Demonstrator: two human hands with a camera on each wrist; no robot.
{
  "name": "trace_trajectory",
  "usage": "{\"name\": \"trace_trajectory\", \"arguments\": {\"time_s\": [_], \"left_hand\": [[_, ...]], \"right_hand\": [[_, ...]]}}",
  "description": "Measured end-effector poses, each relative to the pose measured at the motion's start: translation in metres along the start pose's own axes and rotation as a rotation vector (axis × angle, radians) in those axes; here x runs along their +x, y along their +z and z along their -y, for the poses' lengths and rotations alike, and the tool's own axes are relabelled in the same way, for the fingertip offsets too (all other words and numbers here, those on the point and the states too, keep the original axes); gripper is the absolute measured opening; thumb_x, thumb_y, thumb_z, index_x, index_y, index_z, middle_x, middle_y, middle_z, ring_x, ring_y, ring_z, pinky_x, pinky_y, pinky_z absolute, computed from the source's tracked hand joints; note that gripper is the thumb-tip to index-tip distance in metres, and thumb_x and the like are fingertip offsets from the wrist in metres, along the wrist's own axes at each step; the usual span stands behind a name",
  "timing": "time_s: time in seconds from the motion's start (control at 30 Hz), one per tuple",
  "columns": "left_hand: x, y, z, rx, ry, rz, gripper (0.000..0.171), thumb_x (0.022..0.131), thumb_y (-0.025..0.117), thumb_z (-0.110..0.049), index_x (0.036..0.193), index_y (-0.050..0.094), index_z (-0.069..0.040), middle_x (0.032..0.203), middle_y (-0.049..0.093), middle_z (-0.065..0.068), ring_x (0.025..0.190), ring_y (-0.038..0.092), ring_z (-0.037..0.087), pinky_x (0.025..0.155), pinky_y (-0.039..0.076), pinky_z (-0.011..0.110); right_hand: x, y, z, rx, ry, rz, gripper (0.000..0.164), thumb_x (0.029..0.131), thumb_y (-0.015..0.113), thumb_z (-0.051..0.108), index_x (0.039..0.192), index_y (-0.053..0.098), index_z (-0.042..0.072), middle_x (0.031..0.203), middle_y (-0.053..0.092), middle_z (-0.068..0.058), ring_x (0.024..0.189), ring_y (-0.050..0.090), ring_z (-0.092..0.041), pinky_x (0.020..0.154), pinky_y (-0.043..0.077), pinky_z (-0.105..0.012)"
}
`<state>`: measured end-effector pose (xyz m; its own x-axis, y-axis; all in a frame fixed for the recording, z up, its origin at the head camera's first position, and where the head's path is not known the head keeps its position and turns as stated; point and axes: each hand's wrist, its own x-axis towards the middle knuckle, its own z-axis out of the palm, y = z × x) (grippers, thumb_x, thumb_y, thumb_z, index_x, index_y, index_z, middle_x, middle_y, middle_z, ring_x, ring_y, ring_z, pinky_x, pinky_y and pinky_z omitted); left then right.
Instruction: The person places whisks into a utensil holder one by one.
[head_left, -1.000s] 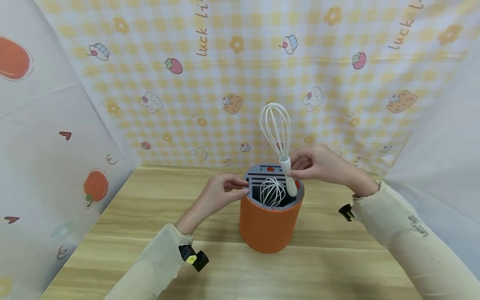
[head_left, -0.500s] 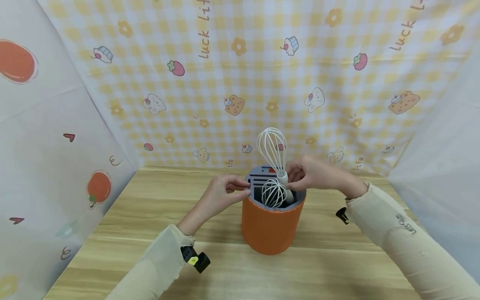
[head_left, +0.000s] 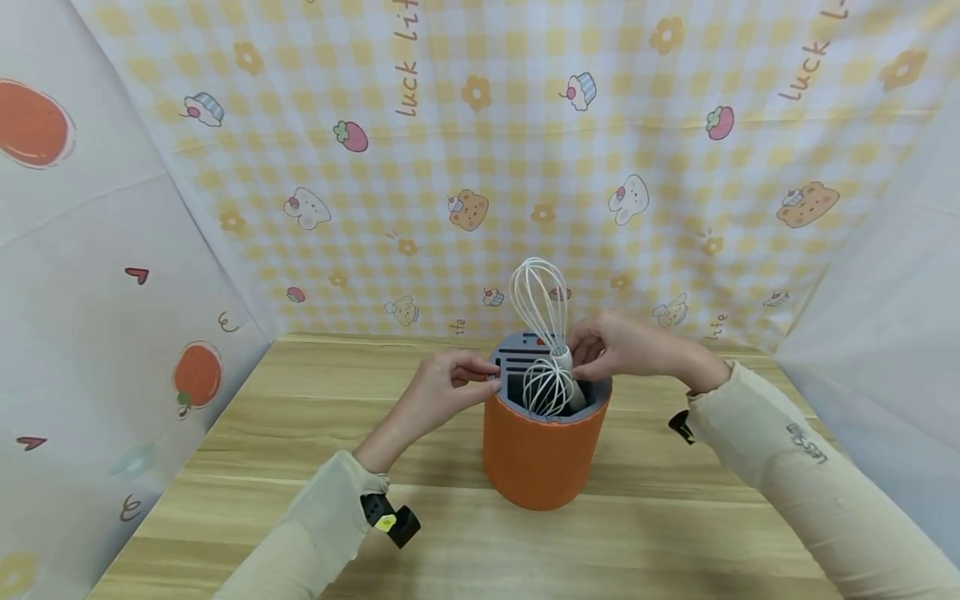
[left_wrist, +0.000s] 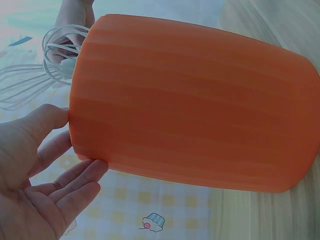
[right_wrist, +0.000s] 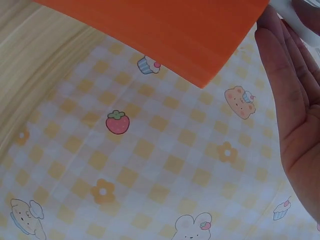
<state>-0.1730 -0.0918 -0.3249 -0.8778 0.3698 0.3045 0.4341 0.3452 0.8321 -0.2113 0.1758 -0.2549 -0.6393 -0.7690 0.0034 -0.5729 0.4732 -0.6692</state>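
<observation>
An orange knife and utensil holder (head_left: 542, 458) with a grey slotted top stands upright on the wooden table. At its left rim, my left hand (head_left: 450, 385) holds the edge with thumb and fingertips; the left wrist view shows that hand (left_wrist: 45, 175) against the orange wall (left_wrist: 190, 105). My right hand (head_left: 618, 352) pinches the white handle of the larger whisk (head_left: 542, 300), wires upward. The handle's lower end is down in the holder's large front opening. A smaller whisk (head_left: 547, 388) stands in the same opening, its wire head just above the rim and overlapping the larger whisk's handle.
Behind the table (head_left: 300, 417) hangs a yellow checked cloth (head_left: 360, 208) with printed cartoons. White printed sheets (head_left: 97, 275) close off the left and right sides. A dark wrist device (head_left: 390, 518) sits below the left cuff.
My right hand has lowered the larger whisk, so its handle has gone from above the opening down into it, and it has shifted slightly left. The left hand stays at the rim.
</observation>
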Motion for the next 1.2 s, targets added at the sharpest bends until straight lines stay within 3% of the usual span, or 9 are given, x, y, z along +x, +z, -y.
{"name": "trace_trajectory", "arguments": {"time_s": [0.37, 0.7, 1.03, 1.2], "left_hand": [[0.0005, 0.001, -0.0024, 0.005, 0.002, -0.001, 0.019, 0.081, 0.07, -0.015, 0.098, 0.069, -0.007, 0.104, 0.064, 0.004, 0.089, 0.064, 0.014, 0.077, 0.052, 0.031], [0.0005, 0.0016, -0.003, 0.0, 0.003, -0.003, 0.018, 0.081, 0.07, -0.014, 0.098, 0.069, -0.007, 0.103, 0.064, 0.004, 0.089, 0.064, 0.014, 0.077, 0.052, 0.03], [-0.0005, 0.0007, -0.0026, -0.01, -0.002, -0.002, 0.02, 0.082, 0.07, -0.016, 0.099, 0.069, -0.007, 0.105, 0.063, 0.005, 0.09, 0.063, 0.015, 0.077, 0.052, 0.03], [-0.0009, 0.0007, -0.0022, -0.02, 0.001, -0.004, 0.019, 0.082, 0.07, -0.015, 0.099, 0.069, -0.006, 0.104, 0.063, 0.005, 0.089, 0.063, 0.016, 0.077, 0.052, 0.03]], "right_hand": [[0.0035, 0.0013, 0.0013, -0.023, 0.048, -0.011, 0.016, 0.08, 0.066, 0.005, 0.096, 0.066, 0.002, 0.081, 0.068, -0.001, 0.076, 0.065, -0.012, 0.064, 0.053, -0.028], [0.0052, 0.0005, 0.0005, -0.017, 0.028, -0.001, 0.013, 0.08, 0.066, 0.002, 0.093, 0.067, -0.001, 0.08, 0.068, -0.004, 0.073, 0.064, -0.014, 0.056, 0.052, -0.028], [-0.0012, 0.0009, -0.0004, -0.098, -0.025, -0.045, 0.009, 0.078, 0.072, 0.007, 0.086, 0.068, 0.004, 0.077, 0.067, 0.001, 0.07, 0.064, -0.01, 0.06, 0.053, -0.026], [-0.0002, 0.0019, -0.0002, -0.103, -0.011, -0.05, 0.01, 0.078, 0.072, 0.009, 0.087, 0.068, 0.006, 0.078, 0.067, 0.002, 0.071, 0.064, -0.009, 0.061, 0.053, -0.026]]}}
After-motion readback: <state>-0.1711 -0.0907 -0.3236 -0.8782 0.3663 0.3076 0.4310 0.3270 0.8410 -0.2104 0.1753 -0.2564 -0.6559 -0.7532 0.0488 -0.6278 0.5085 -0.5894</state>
